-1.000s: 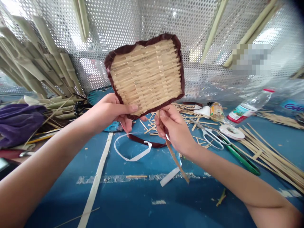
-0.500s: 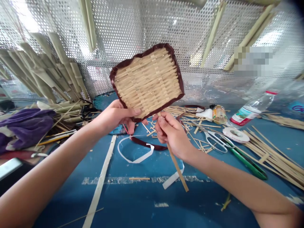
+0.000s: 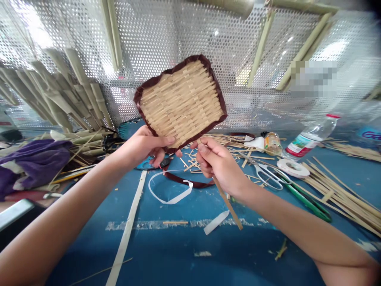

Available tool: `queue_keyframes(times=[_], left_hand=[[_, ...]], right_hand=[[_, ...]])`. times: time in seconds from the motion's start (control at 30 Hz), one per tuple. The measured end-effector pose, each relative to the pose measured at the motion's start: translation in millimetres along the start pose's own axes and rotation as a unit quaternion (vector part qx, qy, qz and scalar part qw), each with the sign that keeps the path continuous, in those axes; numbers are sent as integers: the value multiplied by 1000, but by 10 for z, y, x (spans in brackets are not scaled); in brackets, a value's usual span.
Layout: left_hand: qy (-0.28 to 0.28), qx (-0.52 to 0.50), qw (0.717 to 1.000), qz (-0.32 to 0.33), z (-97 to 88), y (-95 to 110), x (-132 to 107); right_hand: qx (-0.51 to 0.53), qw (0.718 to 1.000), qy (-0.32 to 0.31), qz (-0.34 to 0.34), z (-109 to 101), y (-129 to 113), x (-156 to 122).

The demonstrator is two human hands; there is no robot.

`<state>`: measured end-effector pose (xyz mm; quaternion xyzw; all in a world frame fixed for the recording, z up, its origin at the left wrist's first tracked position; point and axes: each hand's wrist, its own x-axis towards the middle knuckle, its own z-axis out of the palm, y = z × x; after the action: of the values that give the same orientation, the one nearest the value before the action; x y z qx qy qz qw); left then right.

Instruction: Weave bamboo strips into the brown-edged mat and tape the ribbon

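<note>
My left hand grips the lower left edge of a square-ish woven bamboo mat, held up in front of the perforated screen. A dark maroon fabric binding runs around the mat's edge. My right hand is shut on a flat bamboo strip, which slants down past the hand toward the blue table. The strip's upper tip sits close to the mat's lower edge. My two hands are close together beneath the mat.
A blue table holds loose bamboo strips, scissors, green-handled pliers, a tape roll and a plastic bottle. A purple cloth lies at left. Bamboo lengths lean against the perforated metal screen.
The mat sits a little lower and has tilted slightly. The strip in my right hand stands straighter, and both hands keep their hold.
</note>
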<state>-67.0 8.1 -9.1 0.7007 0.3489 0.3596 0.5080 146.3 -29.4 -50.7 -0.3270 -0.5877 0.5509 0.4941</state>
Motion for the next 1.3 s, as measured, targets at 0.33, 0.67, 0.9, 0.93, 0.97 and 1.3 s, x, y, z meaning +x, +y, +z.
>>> queue_keyframes(times=[0.33,0.67,0.9,0.93,0.97,1.3], left_hand=[[49,-15,998,19,-119,116,-50],[202,-28,976,80,-355,206,-95],[188,-108,973,79,-317,89,24],[158,-133,976,72,-255,48,49],[123,-146,980,60,-171,-3,73],[-44,-11,997,-60,585,-425,72]], right_hand=[[37,992,-117,33,-148,43,75],[61,969,-204,121,-157,156,124],[59,985,-136,83,-154,217,140],[64,990,-107,67,-136,238,147],[70,993,-79,49,-117,261,155],[-81,993,-40,70,-216,370,-40]])
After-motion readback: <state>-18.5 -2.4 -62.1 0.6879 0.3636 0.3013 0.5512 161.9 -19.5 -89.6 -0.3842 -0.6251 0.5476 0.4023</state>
